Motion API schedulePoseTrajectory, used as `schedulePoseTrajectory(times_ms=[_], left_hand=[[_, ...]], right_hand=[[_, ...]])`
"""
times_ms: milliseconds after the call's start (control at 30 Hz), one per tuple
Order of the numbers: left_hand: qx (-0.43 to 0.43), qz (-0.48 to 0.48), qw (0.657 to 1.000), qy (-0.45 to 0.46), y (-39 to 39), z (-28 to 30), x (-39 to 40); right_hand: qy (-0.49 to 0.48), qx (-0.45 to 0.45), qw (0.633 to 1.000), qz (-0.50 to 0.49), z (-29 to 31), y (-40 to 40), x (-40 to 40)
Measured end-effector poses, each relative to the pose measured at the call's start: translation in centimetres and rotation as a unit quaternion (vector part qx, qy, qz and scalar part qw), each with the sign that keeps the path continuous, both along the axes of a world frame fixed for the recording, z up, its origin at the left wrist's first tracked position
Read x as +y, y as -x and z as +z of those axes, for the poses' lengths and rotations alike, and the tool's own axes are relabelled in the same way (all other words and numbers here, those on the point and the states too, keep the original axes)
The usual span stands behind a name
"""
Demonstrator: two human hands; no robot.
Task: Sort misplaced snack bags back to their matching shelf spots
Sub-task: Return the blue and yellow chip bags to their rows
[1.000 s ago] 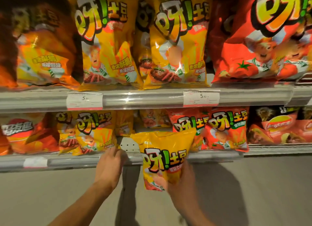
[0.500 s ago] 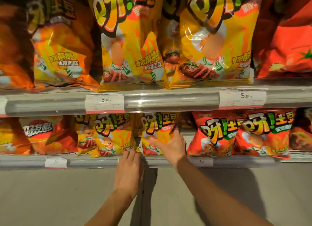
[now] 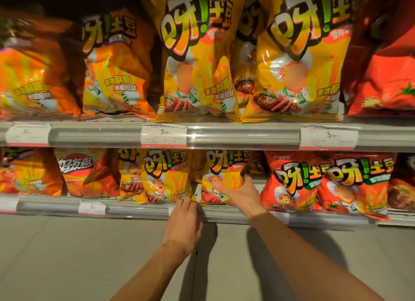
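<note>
Two grey shelves [image 3: 247, 139] w/ snack bags [image 3: 221, 177]

Both bare forearms reach up and forward from the lower edge of the view. The left hand [image 3: 185, 219] lies back-up, fingers straight and together. The right hand [image 3: 243, 194] is higher, thumb spread out to the left, fingers reaching upward; their tips seem slightly curled, though shadow blurs them.
</note>
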State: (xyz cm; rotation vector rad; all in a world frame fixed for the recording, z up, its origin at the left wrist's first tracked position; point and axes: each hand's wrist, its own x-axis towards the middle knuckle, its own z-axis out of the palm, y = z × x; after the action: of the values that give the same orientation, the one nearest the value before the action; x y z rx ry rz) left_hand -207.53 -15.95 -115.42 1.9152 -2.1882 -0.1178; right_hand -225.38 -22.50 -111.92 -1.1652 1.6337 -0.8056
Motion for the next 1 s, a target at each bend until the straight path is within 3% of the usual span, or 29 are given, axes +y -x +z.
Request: schedulePoseTrajectory(times_ms=[100, 200, 267, 467, 700, 1000], left_hand=[[0.083, 0.0, 0.996, -0.015, -1.0, 0.5, 0.8], [0.182, 0.071, 0.981, -0.02, -2.7, 1.5, 2.0], [0.237, 0.145, 0.96, -0.039, -4.4, 2.2, 3.0], [0.331, 0.306, 0.891, -0.065, -12.2, 3.9, 6.6], [0.405, 0.444, 0.799, -0.017, -21.2, 6.5, 12.1], [0.432, 0.45, 0.781, 0.026, -29.9, 8.5, 11.3]], right_hand=[[0.033, 0.122, 0.992, -0.016, 0.6, -0.3, 2.7], [0.141, 0.224, 0.964, -0.038, 0.9, -1.8, 7.1], [0.185, 0.2, 0.962, -0.027, 1.2, -3.1, 9.5], [0.131, 0.071, 0.985, 0.09, 2.0, -8.4, 11.8], [0.068, -0.017, 0.986, 0.148, 2.5, -16.0, 11.5], [0.045, -0.042, 0.988, 0.144, 2.3, -24.1, 9.5]])
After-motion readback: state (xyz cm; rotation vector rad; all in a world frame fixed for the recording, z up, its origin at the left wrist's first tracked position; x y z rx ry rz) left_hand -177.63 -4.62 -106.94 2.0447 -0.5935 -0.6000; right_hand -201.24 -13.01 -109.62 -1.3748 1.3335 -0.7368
